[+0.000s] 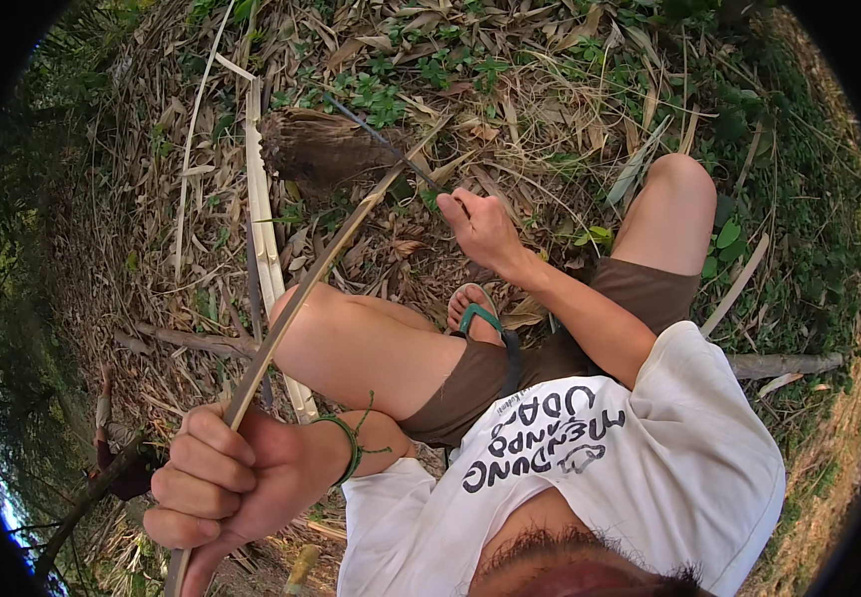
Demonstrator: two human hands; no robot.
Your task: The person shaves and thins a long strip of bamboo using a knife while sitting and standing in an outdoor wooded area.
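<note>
My left hand (216, 478), a green cord round its wrist, is wrapped round the lower part of a long split-bamboo strip (296, 303). The strip slants up to the right, over my bent knee, and its far end narrows to a thin pale tip. My right hand (485, 234) is closed round the handle of a knife, mostly hidden in the fist. Its narrow dark blade (371, 134) points up to the left and crosses the strip near the far end. Whether the edge bites into the strip I cannot tell.
Beyond the blade lies a short brown log (326, 149). Pale split-bamboo lengths (259, 189) lie to its left. Dry leaves and green plants cover the ground. A branch (197, 341) lies left of my knee. Another person (122, 458) is at the far left.
</note>
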